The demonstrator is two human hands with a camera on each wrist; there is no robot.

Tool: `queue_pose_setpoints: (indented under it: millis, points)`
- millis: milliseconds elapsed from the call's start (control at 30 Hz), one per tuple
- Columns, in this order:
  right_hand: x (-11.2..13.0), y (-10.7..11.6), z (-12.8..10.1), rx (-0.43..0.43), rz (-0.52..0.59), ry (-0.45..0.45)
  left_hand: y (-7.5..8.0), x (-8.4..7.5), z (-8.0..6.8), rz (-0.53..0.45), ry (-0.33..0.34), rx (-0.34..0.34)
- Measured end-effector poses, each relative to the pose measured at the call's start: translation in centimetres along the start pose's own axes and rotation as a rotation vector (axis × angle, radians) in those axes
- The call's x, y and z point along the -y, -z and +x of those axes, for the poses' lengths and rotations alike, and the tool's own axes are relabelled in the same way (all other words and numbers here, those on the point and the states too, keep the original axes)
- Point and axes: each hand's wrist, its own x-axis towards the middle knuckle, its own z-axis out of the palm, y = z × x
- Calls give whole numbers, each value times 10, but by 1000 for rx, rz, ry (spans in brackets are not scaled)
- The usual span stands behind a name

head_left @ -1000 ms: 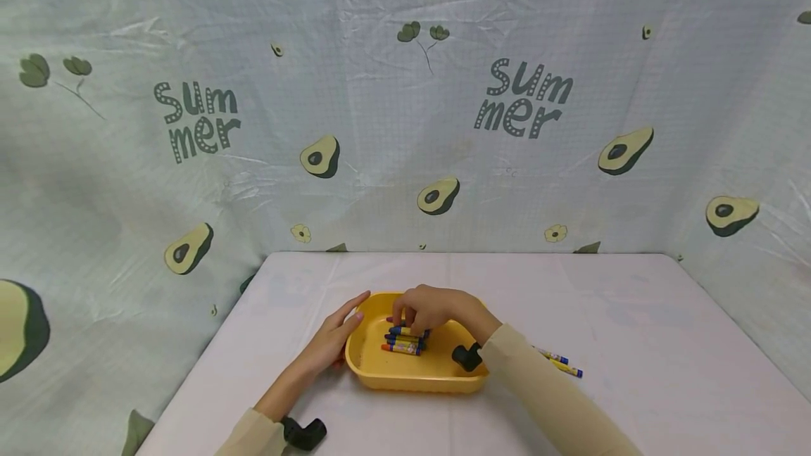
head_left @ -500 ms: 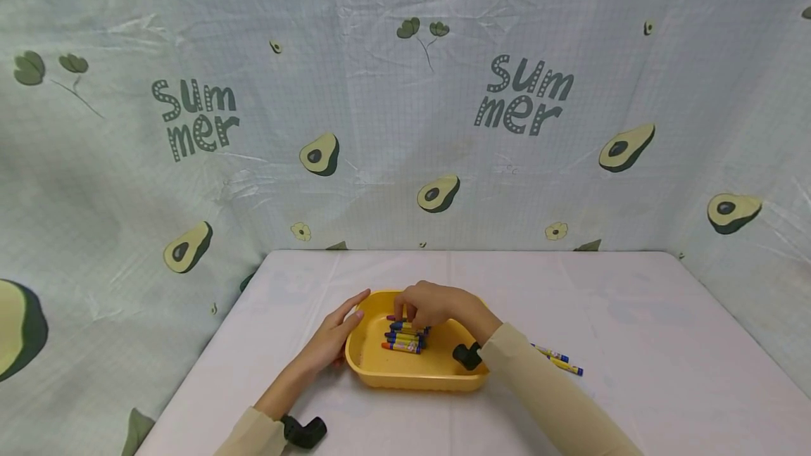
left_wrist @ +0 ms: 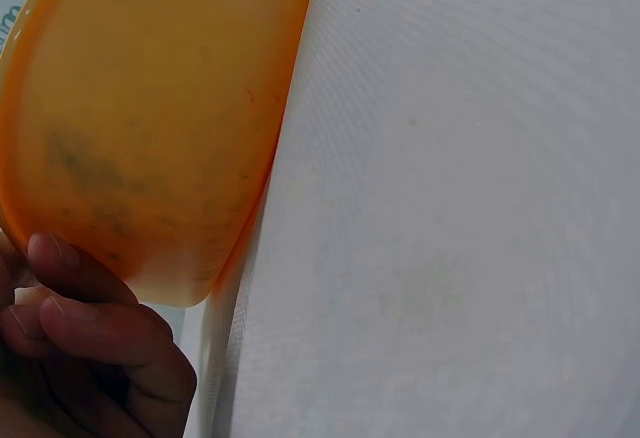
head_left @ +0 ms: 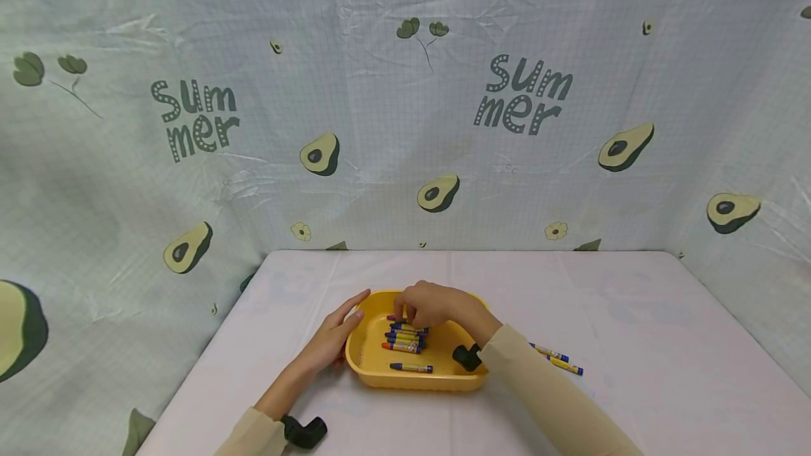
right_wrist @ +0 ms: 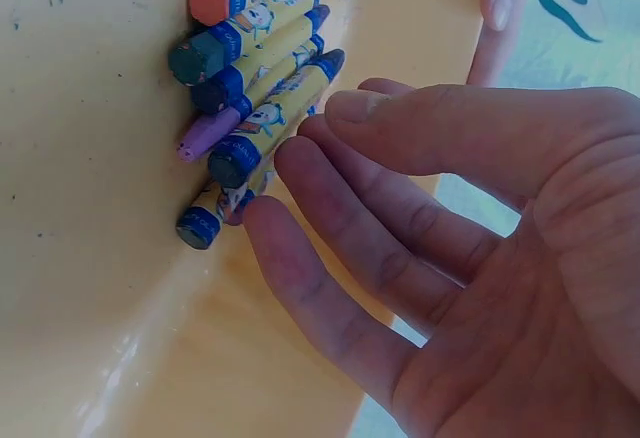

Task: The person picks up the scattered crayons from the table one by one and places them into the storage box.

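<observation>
A yellow tray [head_left: 415, 383] sits on the white table [head_left: 633, 343]. Several crayons [head_left: 405, 336] lie bunched side by side inside it, and one more crayon [head_left: 410, 368] lies apart near the front wall. My right hand [head_left: 431, 305] hovers over the bunch; in the right wrist view its relaxed fingers [right_wrist: 300, 173] touch the crayons [right_wrist: 255, 38] against the tray floor [right_wrist: 90, 258] and hold nothing. My left hand [head_left: 332, 336] grips the tray's left rim, with fingers [left_wrist: 100, 328] curled under the tray wall [left_wrist: 150, 108].
Two loose crayons [head_left: 557, 361] lie on the table right of the tray. A printed cloth backdrop [head_left: 405, 125] closes off the back and sides. Black camera mounts sit on both wrists [head_left: 467, 356].
A single crayon now lies apart near the tray's front wall. The right hand stays over the bunch and the left hand has not moved.
</observation>
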Motion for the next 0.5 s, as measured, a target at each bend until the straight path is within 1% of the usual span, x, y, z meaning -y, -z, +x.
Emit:
queue_pose_setpoints:
  millis: [133, 233, 500]
  points:
    - [1, 3, -4, -7, -16, 10, 0, 0, 0, 2, -14, -2]
    - [0, 6, -11, -19, -5, 20, -1, -1, 0, 1, -16, -5]
    - [-11, 20, -39, -93, 10, 45, -1, -1, 0, -10, -17, -3]
